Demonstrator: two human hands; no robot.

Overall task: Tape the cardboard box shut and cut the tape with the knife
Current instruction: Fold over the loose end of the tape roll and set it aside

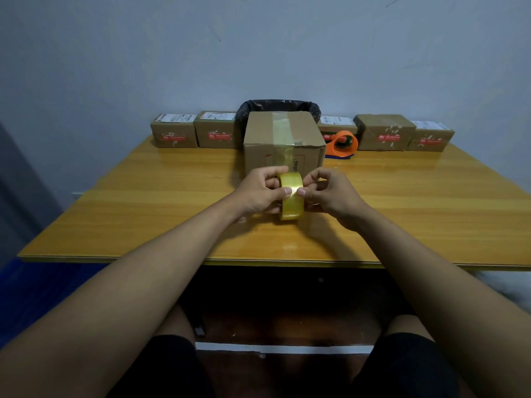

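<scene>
A yellowish roll of tape (292, 206) stands on edge on the wooden table (143, 202), just in front of the cardboard box (258, 133). My left hand (258, 193) grips the roll from the left, thumb on its rim. My right hand (330, 193) holds it from the right, thumb tip meeting the left thumb on the tape's outer surface. The box is closed, and a clear strip of tape (283, 130) runs over its top and down its front face. No knife is visible.
Several small parcels (173, 135) line the table's far edge against the wall. An orange tape dispenser (344, 145) lies right of the box. A black-lined bin (278, 106) stands behind the box. The table's front edge (201, 258) is near my knees.
</scene>
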